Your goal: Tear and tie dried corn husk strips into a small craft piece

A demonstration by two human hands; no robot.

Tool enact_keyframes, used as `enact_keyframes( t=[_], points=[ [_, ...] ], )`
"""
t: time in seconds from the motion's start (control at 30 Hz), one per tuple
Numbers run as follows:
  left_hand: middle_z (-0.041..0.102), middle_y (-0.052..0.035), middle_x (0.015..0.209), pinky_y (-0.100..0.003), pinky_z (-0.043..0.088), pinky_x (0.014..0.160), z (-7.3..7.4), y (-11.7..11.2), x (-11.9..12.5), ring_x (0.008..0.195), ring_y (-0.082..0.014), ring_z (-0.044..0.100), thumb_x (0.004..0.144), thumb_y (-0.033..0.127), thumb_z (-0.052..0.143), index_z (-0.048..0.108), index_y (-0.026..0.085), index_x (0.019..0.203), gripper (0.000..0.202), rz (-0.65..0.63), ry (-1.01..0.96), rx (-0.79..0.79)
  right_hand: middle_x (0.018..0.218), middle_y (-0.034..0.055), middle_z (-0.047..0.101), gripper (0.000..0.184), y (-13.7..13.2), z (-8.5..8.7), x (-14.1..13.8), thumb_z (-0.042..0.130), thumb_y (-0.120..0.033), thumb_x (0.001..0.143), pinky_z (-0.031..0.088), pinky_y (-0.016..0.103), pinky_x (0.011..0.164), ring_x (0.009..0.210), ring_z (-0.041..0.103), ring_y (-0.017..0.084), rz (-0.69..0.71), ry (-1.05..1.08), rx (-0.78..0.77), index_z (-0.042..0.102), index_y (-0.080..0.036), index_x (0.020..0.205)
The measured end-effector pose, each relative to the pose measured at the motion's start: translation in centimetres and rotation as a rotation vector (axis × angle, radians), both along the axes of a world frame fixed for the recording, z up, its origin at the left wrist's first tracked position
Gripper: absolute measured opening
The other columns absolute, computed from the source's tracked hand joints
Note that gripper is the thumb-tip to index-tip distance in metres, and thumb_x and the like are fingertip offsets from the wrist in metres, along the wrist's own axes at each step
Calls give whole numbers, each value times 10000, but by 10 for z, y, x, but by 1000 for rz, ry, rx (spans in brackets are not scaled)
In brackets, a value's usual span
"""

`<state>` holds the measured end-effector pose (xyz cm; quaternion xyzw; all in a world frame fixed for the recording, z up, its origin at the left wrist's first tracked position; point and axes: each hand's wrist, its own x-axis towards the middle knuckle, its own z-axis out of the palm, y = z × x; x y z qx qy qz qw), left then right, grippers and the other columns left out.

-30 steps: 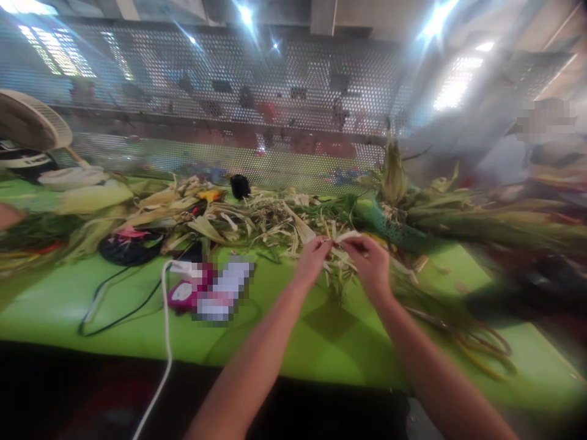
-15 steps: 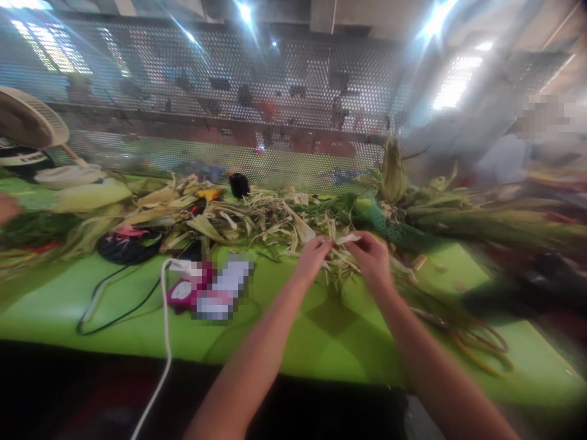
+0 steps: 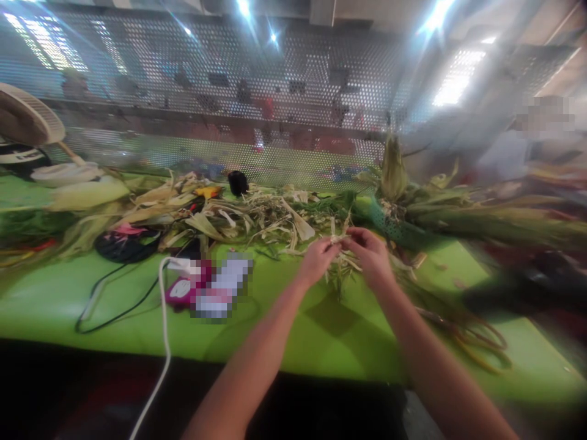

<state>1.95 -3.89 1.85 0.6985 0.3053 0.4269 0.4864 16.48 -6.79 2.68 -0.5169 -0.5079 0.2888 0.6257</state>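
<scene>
My left hand [image 3: 317, 261] and my right hand [image 3: 372, 256] meet above the green table, fingertips pinched close together. Between them is a bundle of dry corn husk strips [image 3: 340, 276], its thin ends sticking up above the fingers and hanging below. Both hands grip it near its middle; the exact hold is partly hidden by the fingers. Just behind lies a loose heap of pale husk strips [image 3: 275, 214]. A wider husk piece [image 3: 300, 225] leans out of that heap, left of the bundle.
A blurred phone [image 3: 224, 284] rests against a magenta box [image 3: 181, 292], with a white cable [image 3: 166, 342] running off the table's front edge. Scissors [image 3: 486, 351] lie at right. A green basket [image 3: 389, 223] with husks stands behind. A fan [image 3: 32, 116] is far left; a person [image 3: 509, 153] is at right.
The pale husk strip that stuck out beside my right fingers is now drawn in against the bundle. My hands have come closer together, the right one shifting slightly left.
</scene>
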Motion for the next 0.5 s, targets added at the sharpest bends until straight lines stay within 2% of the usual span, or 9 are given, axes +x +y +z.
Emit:
enact_keyframes(
  t=[0.1,0.23,0.33,0.4,0.5],
  points=[
    [607,-4,731,-244,389,688,-1,3,0,690,-128,504,875,376,511,675,153,825,281,-41,22,-33,712,-18,619,276,-2,3,2,753,-364,731,447,279,610,633,542,134,2,-60,20,728,-210,958],
    [618,-2,720,-243,400,696,-8,8,-1,697,-127,520,822,362,545,682,149,777,257,-52,44,-134,849,24,661,152,-6,8,5,761,-363,752,477,295,703,782,594,161,40,-174,171,732,-218,789],
    [629,-8,720,-250,417,696,-15,14,-1,700,-133,536,794,373,556,701,146,790,269,-49,60,-173,835,19,687,185,-6,9,9,763,-383,756,483,282,661,733,608,152,148,-137,131,727,-223,843],
    [624,-6,705,-253,420,694,-16,16,-2,686,-131,532,778,362,555,704,143,786,266,-56,95,-173,776,-1,690,223,-6,9,12,781,-385,739,477,269,625,669,603,142,169,-152,83,714,-223,878],
    [611,5,691,-249,404,677,-11,16,-5,669,-126,517,762,353,551,699,145,787,257,-68,190,-122,753,-3,696,165,-8,13,17,770,-351,761,482,271,653,678,614,147,159,-364,80,713,-214,834]
  ],
)
